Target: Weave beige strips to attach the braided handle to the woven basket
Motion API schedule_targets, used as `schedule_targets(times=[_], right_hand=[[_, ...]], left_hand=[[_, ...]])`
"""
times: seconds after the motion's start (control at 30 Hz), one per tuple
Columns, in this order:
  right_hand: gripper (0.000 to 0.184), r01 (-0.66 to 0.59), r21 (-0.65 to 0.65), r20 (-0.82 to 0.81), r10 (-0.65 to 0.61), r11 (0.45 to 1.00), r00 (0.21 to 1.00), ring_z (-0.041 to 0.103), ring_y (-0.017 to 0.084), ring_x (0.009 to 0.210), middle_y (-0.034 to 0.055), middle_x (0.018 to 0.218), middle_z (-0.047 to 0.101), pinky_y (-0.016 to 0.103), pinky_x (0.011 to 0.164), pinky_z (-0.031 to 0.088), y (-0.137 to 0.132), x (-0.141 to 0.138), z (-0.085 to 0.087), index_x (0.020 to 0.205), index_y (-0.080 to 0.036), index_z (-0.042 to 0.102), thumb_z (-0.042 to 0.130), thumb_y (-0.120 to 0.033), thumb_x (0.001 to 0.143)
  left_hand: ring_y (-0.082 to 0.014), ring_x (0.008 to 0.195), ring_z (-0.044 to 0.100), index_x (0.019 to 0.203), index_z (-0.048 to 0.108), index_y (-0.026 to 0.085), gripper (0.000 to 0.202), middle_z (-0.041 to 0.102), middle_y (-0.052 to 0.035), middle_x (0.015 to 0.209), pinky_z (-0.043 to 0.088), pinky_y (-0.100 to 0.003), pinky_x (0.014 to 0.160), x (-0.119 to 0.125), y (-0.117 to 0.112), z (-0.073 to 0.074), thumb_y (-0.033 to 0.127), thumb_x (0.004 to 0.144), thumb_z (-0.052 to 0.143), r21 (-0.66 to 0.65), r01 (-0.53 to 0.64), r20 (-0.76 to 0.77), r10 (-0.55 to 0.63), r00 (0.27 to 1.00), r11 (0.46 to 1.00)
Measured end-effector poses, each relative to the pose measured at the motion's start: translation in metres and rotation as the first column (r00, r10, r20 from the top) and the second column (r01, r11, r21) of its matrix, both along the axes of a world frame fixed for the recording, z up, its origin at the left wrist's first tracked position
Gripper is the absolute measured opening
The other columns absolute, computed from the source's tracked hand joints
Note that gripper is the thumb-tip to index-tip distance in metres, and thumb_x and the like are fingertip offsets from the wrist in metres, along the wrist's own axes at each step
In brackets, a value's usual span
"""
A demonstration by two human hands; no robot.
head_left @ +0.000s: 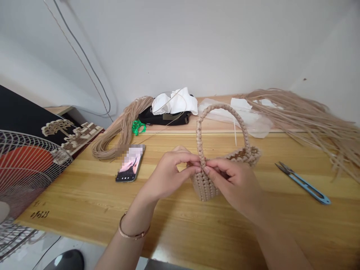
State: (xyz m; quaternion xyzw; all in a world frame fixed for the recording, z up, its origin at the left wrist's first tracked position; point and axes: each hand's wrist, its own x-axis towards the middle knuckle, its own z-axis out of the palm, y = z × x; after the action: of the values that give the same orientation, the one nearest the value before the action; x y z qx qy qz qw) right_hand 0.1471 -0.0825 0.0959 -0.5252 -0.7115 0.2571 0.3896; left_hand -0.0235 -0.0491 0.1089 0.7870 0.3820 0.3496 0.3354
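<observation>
A small tan woven basket (207, 187) with a tall arched handle stands on the wooden table in front of me. My left hand (176, 168) pinches the basket at the near foot of the handle, thumb and fingertips pressed together there. From the other side, my right hand (234, 182) grips the same joint with thumb and forefinger and covers much of the basket's side. Whether a loose strand lies between the fingertips is too small to tell. Past my right hand, the far end of the rim and the handle's other foot show.
Blue thread snips (306, 183) lie at the right, blades apart. A phone (131, 163) with a lit screen rests at the left, near a bundle of tan cord (123, 129) and a green object (138, 127). More strands (303, 112) spread at the back right. A fan (30, 165) stands left.
</observation>
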Motion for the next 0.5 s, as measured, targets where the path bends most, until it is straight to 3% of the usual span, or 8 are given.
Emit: schedule_targets(times=[0.2,0.5], right_hand=[[0.018,-0.038,0.003,-0.026,0.038,0.999,0.999,0.054,0.010,0.050,-0.0046,0.059,0.064,0.020,0.048,0.036,0.000,0.000,0.000,0.082,-0.020,0.070,0.052,-0.017,0.083],[0.024,-0.181,-0.013,0.069,0.181,0.983,0.981,0.051,0.011,0.052,-0.0037,0.058,0.056,0.021,0.051,0.035,-0.003,0.011,0.005,0.074,-0.020,0.058,0.041,-0.017,0.090]], left_hand=[[-0.0166,0.070,0.057,0.072,0.070,0.017,0.005,0.064,-0.0032,0.067,0.047,-0.029,0.066,0.005,0.002,-0.002,0.021,0.070,0.072,0.010,0.006,0.029,-0.006,1.000,1.000],[-0.0143,0.063,0.056,0.069,0.069,0.015,0.010,0.063,-0.0031,0.065,0.046,-0.026,0.060,0.008,0.002,-0.001,0.025,0.070,0.073,-0.018,-0.020,0.039,0.021,0.999,1.000]])
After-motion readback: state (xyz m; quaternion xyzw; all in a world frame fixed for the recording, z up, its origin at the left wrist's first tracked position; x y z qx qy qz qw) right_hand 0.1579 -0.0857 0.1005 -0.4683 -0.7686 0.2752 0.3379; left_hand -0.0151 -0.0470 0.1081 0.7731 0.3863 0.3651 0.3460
